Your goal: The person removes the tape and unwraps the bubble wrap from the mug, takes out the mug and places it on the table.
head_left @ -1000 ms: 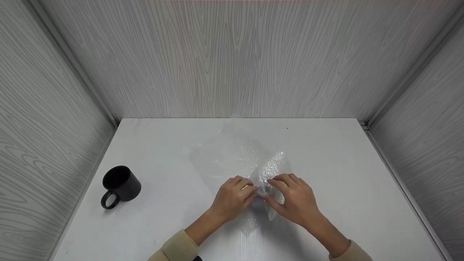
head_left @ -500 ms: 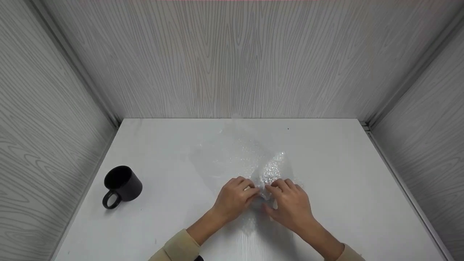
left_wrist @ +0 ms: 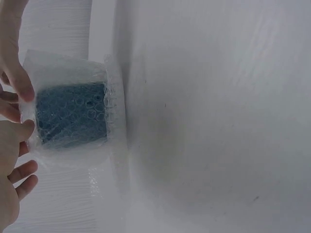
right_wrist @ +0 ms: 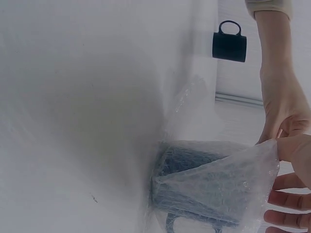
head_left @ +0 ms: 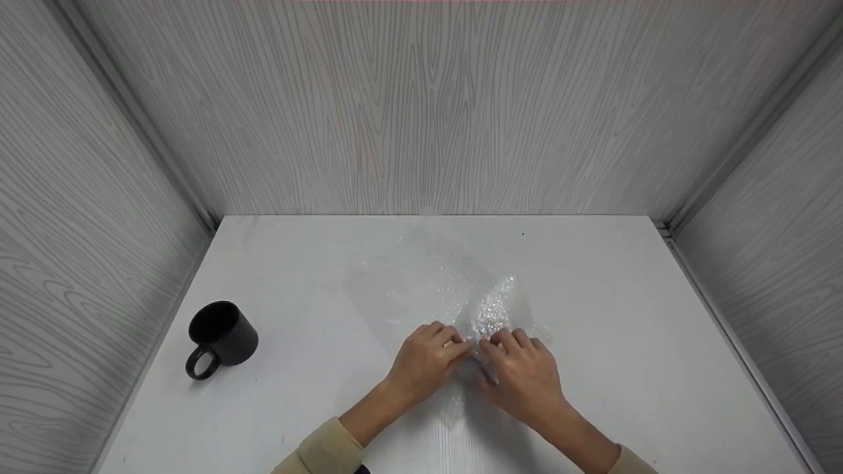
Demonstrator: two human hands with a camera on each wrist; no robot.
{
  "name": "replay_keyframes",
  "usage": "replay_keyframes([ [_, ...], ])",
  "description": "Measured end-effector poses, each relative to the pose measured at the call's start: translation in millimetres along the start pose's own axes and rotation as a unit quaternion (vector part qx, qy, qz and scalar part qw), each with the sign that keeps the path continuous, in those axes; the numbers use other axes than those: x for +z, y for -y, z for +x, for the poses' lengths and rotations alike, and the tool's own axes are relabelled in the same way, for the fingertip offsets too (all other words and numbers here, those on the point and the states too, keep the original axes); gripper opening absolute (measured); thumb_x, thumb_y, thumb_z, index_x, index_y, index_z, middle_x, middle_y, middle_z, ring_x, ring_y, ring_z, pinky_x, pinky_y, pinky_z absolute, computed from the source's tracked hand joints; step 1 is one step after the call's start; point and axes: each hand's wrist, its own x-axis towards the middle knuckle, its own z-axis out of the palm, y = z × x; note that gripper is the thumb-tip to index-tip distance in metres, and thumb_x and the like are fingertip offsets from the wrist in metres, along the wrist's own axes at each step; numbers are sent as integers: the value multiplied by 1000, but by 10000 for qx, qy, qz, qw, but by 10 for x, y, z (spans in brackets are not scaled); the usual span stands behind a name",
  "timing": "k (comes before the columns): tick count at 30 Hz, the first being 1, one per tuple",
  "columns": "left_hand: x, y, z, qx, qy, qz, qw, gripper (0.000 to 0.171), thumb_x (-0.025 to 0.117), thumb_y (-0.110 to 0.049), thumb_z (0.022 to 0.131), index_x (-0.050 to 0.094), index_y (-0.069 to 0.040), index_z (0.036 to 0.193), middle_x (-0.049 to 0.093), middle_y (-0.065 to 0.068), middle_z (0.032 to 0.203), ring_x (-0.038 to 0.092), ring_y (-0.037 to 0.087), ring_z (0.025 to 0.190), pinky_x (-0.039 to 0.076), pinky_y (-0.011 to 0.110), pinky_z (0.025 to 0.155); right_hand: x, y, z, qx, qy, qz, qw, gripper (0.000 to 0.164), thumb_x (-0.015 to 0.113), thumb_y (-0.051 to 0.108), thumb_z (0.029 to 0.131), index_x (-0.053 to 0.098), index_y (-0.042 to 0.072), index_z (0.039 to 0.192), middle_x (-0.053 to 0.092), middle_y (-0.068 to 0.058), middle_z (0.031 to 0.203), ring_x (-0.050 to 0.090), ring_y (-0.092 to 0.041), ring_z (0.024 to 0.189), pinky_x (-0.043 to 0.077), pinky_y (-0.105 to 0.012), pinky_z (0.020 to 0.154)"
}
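Observation:
A sheet of clear bubble wrap point(head_left: 421, 283) lies spread on the table, its near part gathered up around a dark mug point(right_wrist: 187, 162). The mug's handle shows through the plastic at the lower edge of the right wrist view; in the left wrist view its body appears as a dark block point(left_wrist: 73, 116). My left hand point(head_left: 425, 365) pinches the top edge of the wrap. Close beside it, my right hand point(head_left: 527, 378) pinches a folded flap point(right_wrist: 228, 182) of the wrap at the top of the mug. The fingertips of both hands nearly meet.
A second black mug point(head_left: 224, 334) stands at the left of the white table point(head_left: 632, 316), its handle toward the near left. Grey wood-grain panels point(head_left: 421, 105) enclose the back and both sides.
My right hand has moved slightly left and nearer to me, bringing the wrap's right flap in toward the left hand. The left hand stays almost still.

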Motion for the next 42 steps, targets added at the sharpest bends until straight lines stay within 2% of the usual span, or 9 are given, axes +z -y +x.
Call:
replay_keyframes([
  [7, 11, -7, -6, 43, -76, 49, 9999, 14, 86, -29, 85, 85, -23, 97, 70, -7, 88, 66, 8, 84, 57, 23, 74, -7, -21, 35, 18, -241, -32, 9997, 26, 89, 19, 73, 82, 14, 98, 75, 0, 90, 69, -19, 79, 56, -33, 62],
  [10, 10, -6, -5, 57, -98, 20, 9999, 12, 87, -25, 85, 84, -23, 96, 70, -7, 88, 66, 8, 84, 56, 23, 74, 3, -34, 52, -66, -411, -97, 9991, 23, 89, 17, 73, 82, 14, 94, 74, -1, 85, 69, -19, 74, 55, -32, 58],
  [15, 9, -2, -4, 67, -115, -19, 9999, 11, 87, -23, 84, 84, -23, 95, 70, -7, 88, 65, 8, 83, 56, 23, 74, 28, -50, 96, -152, -661, -180, 9975, 26, 95, 20, 71, 80, 13, 91, 75, -3, 82, 69, -21, 71, 54, -34, 56],
  [22, 8, -6, 3, 77, -97, -8, 9999, 9, 86, -26, 85, 84, -22, 94, 70, -7, 88, 65, 8, 83, 55, 23, 74, 83, -46, 178, -277, -708, -491, 9959, 26, 95, 27, 73, 78, 12, 87, 73, -4, 81, 67, -22, 68, 55, -35, 55],
  [34, 26, -11, -7, 141, -219, -2, 9997, 10, 88, -21, 84, 84, -20, 93, 72, -7, 92, 67, 9, 87, 57, 24, 76, 162, -42, 302, -559, -836, -896, 9909, 21, 93, 23, 76, 75, 12, 74, 66, -3, 72, 62, -21, 62, 52, -34, 54],
  [42, 32, -13, -10, 50, -124, -67, 9999, 8, 88, -23, 85, 84, -21, 93, 73, -9, 91, 68, 8, 90, 57, 23, 75, 180, -68, 319, -804, -983, -958, 9873, 32, 95, 25, 74, 67, 13, 65, 61, -2, 70, 60, -20, 62, 54, -33, 57],
])
